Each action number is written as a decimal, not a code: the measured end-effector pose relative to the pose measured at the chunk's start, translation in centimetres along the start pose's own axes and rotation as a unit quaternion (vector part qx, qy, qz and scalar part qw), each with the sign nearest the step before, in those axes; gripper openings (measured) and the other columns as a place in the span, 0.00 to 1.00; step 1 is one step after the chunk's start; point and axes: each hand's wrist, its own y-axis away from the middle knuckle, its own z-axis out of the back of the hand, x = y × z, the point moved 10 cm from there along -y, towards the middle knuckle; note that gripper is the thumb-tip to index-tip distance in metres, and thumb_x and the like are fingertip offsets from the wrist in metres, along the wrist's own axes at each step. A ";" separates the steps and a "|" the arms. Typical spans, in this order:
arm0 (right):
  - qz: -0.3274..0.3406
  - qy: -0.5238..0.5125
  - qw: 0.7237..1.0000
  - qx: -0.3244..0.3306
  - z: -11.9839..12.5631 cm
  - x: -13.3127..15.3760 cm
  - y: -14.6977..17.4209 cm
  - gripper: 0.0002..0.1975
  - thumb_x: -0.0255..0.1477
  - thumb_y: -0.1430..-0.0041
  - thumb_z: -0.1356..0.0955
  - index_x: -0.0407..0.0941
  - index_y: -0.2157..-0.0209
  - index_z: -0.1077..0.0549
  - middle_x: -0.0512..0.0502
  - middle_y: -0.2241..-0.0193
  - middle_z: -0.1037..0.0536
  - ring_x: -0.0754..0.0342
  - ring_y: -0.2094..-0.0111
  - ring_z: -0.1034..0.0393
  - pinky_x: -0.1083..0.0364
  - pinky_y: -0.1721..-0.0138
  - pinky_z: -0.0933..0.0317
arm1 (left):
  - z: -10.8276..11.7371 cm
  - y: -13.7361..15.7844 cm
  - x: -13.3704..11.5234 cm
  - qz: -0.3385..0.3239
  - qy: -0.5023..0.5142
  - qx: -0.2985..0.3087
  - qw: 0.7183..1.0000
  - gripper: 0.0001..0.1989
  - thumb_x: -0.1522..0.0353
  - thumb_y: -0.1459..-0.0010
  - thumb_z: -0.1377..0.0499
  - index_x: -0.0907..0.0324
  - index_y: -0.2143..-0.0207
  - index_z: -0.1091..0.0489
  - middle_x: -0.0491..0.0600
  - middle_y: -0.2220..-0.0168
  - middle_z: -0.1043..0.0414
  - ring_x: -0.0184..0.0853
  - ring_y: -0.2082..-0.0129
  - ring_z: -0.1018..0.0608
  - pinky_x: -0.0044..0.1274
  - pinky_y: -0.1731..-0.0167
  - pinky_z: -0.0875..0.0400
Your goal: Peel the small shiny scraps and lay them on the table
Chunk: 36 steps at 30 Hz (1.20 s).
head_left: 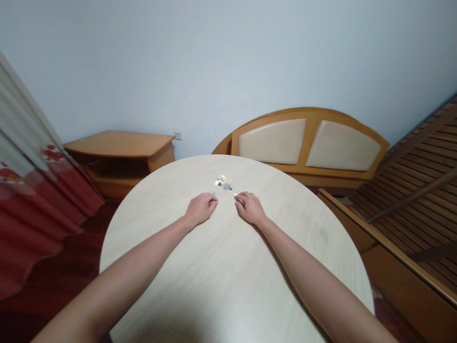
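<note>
A small heap of flat little pieces (227, 186), some white, some tan, some dark grey, lies near the far middle of the round table (221, 267). My left hand (201, 208) rests on the tabletop left of the heap, fingers curled and thumb against the fingertips. A small greyish piece (214, 193) shows just beyond its fingers. My right hand (251, 208) is to the right, with its index finger and thumb bent towards each other. At its index fingertip is a small white piece (235, 194). Whatever lies inside either grip is too small to make out.
Behind the table stand a wooden cabinet (121, 143) on the left and a padded headboard (273, 141) against the wall. A slatted bed frame (417, 190) leans at the right, beside a wooden rail. Red and white curtains (35, 205) hang at the left.
</note>
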 end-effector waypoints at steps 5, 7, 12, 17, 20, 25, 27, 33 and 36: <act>0.009 -0.024 1.000 -0.008 0.2 0.2 0.0 0.12 0.28 0.37 0.35 0.44 0.55 0.22 0.40 0.53 0.24 0.48 0.52 0.32 0.51 0.49 0.42 | 0.0 -0.1 0.2 -0.034 -0.016 -0.025 0.999 0.13 0.67 0.38 0.45 0.59 0.54 0.27 0.54 0.50 0.25 0.40 0.48 0.27 0.33 0.46 0.32; 0.014 -0.027 1.000 -0.008 0.2 0.4 0.0 0.11 0.28 0.37 0.35 0.44 0.58 0.21 0.41 0.54 0.24 0.49 0.53 0.32 0.51 0.48 0.42 | -1.0 -0.2 0.6 -0.035 -0.034 0.006 0.999 0.16 0.65 0.37 0.45 0.59 0.49 0.28 0.54 0.43 0.29 0.41 0.42 0.30 0.34 0.41 0.36; 0.009 -0.024 1.000 -0.010 0.3 0.4 0.1 0.11 0.28 0.37 0.35 0.44 0.58 0.21 0.42 0.54 0.23 0.49 0.52 0.32 0.51 0.49 0.42 | -3.0 0.0 1.3 -0.031 -0.081 0.082 0.993 0.23 0.61 0.34 0.49 0.60 0.41 0.33 0.54 0.35 0.39 0.41 0.33 0.39 0.35 0.35 0.45; -0.010 -0.013 1.000 -0.006 0.4 0.3 0.1 0.12 0.29 0.37 0.35 0.44 0.57 0.21 0.42 0.52 0.24 0.48 0.51 0.32 0.51 0.49 0.42 | -3.5 0.0 1.4 -0.028 -0.094 0.110 0.989 0.24 0.60 0.33 0.51 0.60 0.39 0.35 0.53 0.34 0.41 0.41 0.33 0.40 0.35 0.35 0.46; -0.018 -0.005 1.000 0.000 0.4 0.1 0.1 0.12 0.30 0.36 0.35 0.44 0.56 0.22 0.41 0.51 0.24 0.47 0.51 0.32 0.50 0.49 0.42 | -3.4 0.0 1.2 -0.035 -0.090 0.104 0.990 0.23 0.61 0.33 0.51 0.60 0.39 0.34 0.54 0.34 0.40 0.42 0.33 0.39 0.37 0.35 0.46; -0.019 0.001 1.000 0.001 0.4 -0.1 0.0 0.13 0.30 0.36 0.35 0.44 0.56 0.22 0.41 0.51 0.24 0.47 0.51 0.32 0.50 0.48 0.43 | -3.4 0.1 1.0 -0.045 -0.075 0.092 0.992 0.22 0.63 0.33 0.50 0.58 0.41 0.33 0.54 0.35 0.39 0.43 0.34 0.38 0.39 0.36 0.44; -0.018 0.006 1.000 0.004 0.4 -0.1 0.0 0.13 0.31 0.36 0.36 0.44 0.55 0.22 0.41 0.51 0.24 0.47 0.51 0.32 0.50 0.48 0.43 | -3.4 0.1 1.0 -0.048 -0.071 0.088 0.992 0.21 0.63 0.34 0.50 0.58 0.41 0.32 0.54 0.35 0.38 0.43 0.34 0.37 0.39 0.36 0.44; -0.017 0.007 1.000 0.006 0.3 -0.2 0.0 0.13 0.31 0.36 0.36 0.44 0.56 0.22 0.40 0.51 0.25 0.47 0.51 0.33 0.50 0.48 0.43 | -3.5 0.1 1.1 -0.056 -0.076 0.090 0.991 0.22 0.62 0.33 0.50 0.58 0.41 0.33 0.55 0.35 0.39 0.44 0.34 0.38 0.39 0.36 0.45; -0.010 -0.002 1.000 -0.006 0.5 -0.1 0.0 0.14 0.31 0.36 0.36 0.43 0.54 0.23 0.39 0.50 0.26 0.47 0.51 0.33 0.50 0.48 0.43 | -3.4 0.2 1.1 -0.055 -0.072 0.086 0.992 0.21 0.62 0.34 0.50 0.58 0.41 0.33 0.55 0.35 0.38 0.43 0.35 0.38 0.39 0.36 0.45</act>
